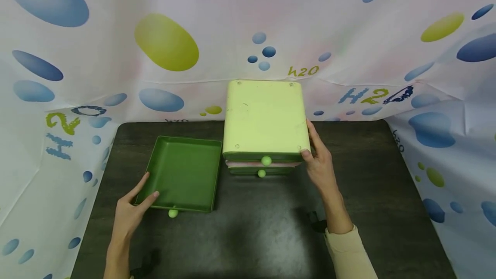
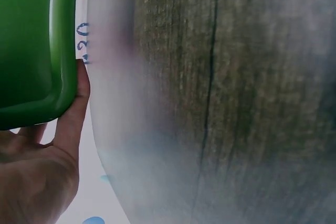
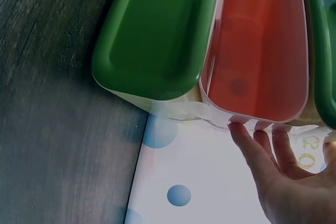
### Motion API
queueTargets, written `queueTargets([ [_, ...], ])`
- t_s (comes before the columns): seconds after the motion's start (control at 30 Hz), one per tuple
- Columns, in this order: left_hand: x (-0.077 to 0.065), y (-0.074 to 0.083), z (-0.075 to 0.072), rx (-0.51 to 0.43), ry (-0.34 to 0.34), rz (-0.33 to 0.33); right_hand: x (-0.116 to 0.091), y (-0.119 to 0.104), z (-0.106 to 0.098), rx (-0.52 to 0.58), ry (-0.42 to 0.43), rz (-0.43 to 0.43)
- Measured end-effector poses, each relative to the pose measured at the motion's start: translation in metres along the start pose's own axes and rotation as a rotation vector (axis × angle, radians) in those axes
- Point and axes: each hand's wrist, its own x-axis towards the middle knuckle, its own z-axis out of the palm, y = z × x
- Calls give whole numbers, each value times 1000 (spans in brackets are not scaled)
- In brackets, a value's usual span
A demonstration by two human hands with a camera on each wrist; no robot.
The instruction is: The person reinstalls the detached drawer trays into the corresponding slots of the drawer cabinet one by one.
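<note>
A dark green drawer (image 1: pixel 182 171) with a round light green knob (image 1: pixel 173 213) is at the left, showing a bare inside. My left hand (image 1: pixel 129 213) grips its front left corner, thumb over the front rim and fingers along the left side. Beside it stands a small drawer cabinet (image 1: pixel 265 115) with a pale yellow-green top. Green drawers sit at its top and bottom, and a reddish open compartment (image 3: pixel 257 51) lies between them. My right hand (image 1: pixel 321 169) holds the cabinet's right side, its thumb at the top front corner.
Under everything is a dark wood-grain table (image 1: pixel 372 193). A white sheet (image 1: pixel 341 20) printed with blue and green spots hangs behind it and down both sides, close to the cabinet's back.
</note>
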Motion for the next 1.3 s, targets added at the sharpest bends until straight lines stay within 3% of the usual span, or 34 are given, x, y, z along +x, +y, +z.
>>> queueTargets([
  [0.23, -9, -3, 1, 21, 15, -16, 1, -14, -1, -32, -14, 10],
  [0.5, -19, -3, -1, -1, 24, -57, 3, -11, 2, -80, 28, -59],
  [0.93, -43, -4, 8, -44, 38, -127, 3, -10, 4, -56, 86, -73],
  [1.2, -57, -4, 11, -55, 50, -194, 3, 29, 1, -37, 81, -34],
  [1.3, -62, -3, 9, -40, 43, -223, 0, 32, 1, -48, 76, -27],
])
